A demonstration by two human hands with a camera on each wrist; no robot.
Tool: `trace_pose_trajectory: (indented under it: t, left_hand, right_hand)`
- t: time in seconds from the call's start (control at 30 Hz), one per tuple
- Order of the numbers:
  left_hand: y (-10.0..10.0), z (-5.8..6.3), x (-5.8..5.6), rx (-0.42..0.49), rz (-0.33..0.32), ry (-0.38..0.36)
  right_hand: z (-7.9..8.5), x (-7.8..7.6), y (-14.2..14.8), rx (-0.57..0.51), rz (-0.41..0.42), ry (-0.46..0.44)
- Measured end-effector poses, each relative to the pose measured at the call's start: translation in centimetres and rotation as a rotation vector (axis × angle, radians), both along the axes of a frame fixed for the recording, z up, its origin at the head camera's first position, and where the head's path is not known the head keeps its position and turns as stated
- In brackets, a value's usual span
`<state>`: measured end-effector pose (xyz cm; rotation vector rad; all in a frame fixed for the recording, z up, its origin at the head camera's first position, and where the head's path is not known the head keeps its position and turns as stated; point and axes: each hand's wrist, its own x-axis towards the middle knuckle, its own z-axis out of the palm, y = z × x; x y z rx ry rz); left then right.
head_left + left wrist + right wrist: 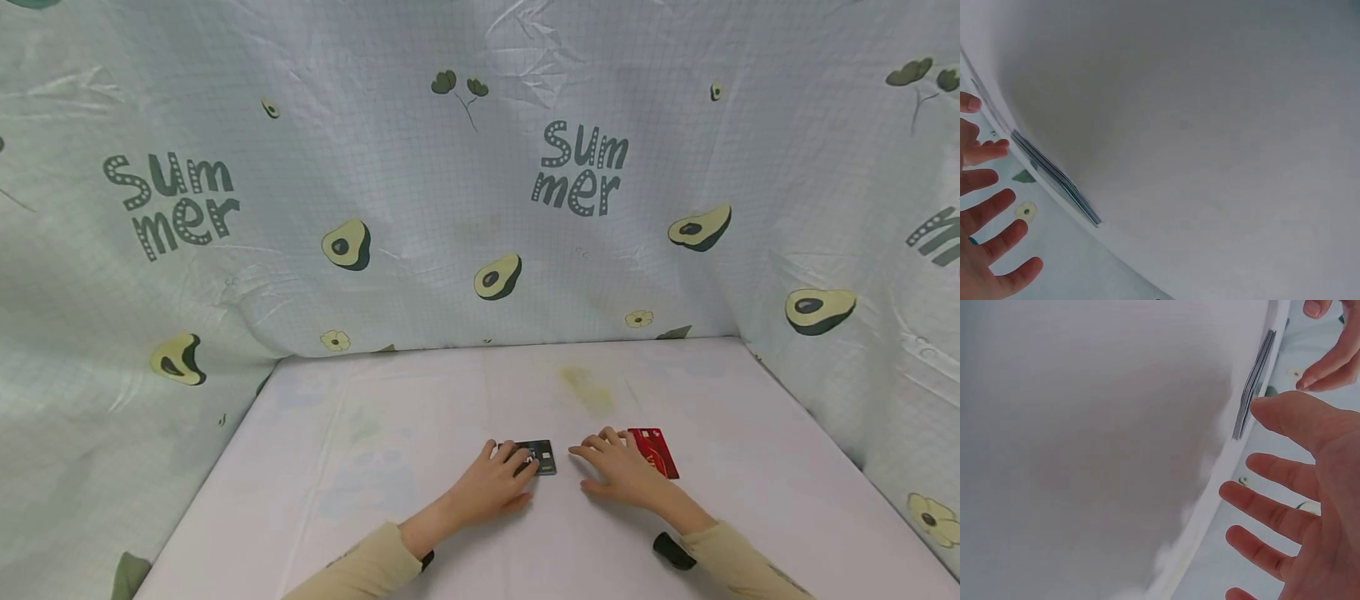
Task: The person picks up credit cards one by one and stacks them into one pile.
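Note:
A stack of dark cards point(545, 458) lies on the white table, seen edge-on in the left wrist view as thin layers point(1054, 178). Over its left part hovers my left hand point(491, 482), fingers spread and relaxed; in the left wrist view they look apart from the stack. My right hand point(621, 472) is just left of a red card point(654, 450) and covers part of its left side. Its fingers point(1266, 503) are loosely extended and hold nothing in the right wrist view. Whether either hand touches the table is hard to tell.
The table point(420, 533) has a white cover with a faint yellow stain near its middle back. A pale curtain point(420, 183) printed with avocados and lettering surrounds it at the back and sides. A black cylindrical object point(673, 552) shows beside the right wrist.

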<state>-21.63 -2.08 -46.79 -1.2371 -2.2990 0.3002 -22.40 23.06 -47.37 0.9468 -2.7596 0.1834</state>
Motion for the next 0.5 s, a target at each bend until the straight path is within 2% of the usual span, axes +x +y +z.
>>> trace_pose_trajectory:
  t: [0.5]
  left_hand:
    - [3.5,1.2,1.0,-0.042,-0.091,0.006]
  right_hand:
    - [0.3,0.9,4.3,-0.02,-0.092,0.007]
